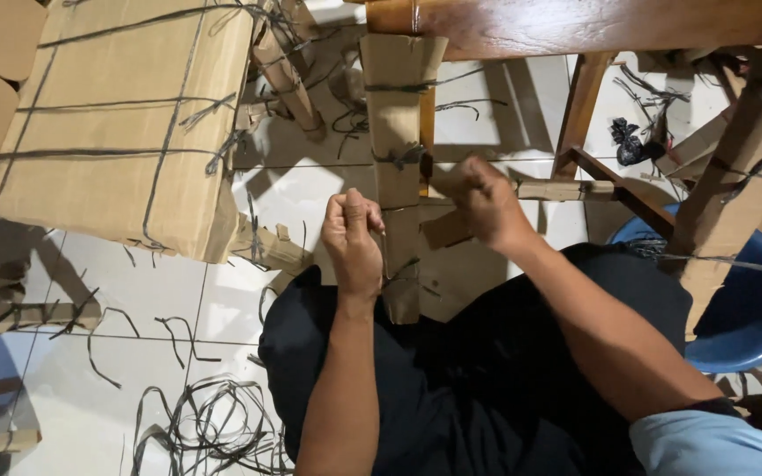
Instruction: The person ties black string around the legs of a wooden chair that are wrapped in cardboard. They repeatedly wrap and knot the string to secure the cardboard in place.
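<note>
A wooden chair leg wrapped in brown cardboard [396,115] stands upright in front of my lap, tied around with thin black string [401,156] at several heights. My left hand [354,240] is closed on the left side of the wrapping near its lower end, pinching a strand of black string. My right hand [485,204] is closed on the right side, gripping the cardboard beside the leg at about the same height. Both forearms reach up from my dark trousers.
A large cardboard-wrapped bundle [116,123] tied with black string lies on the white tiled floor [134,291] at upper left. Loose black string [213,423] lies on the floor at lower left. A blue plastic stool [751,308] stands at right, under the chair's wooden frame [575,22].
</note>
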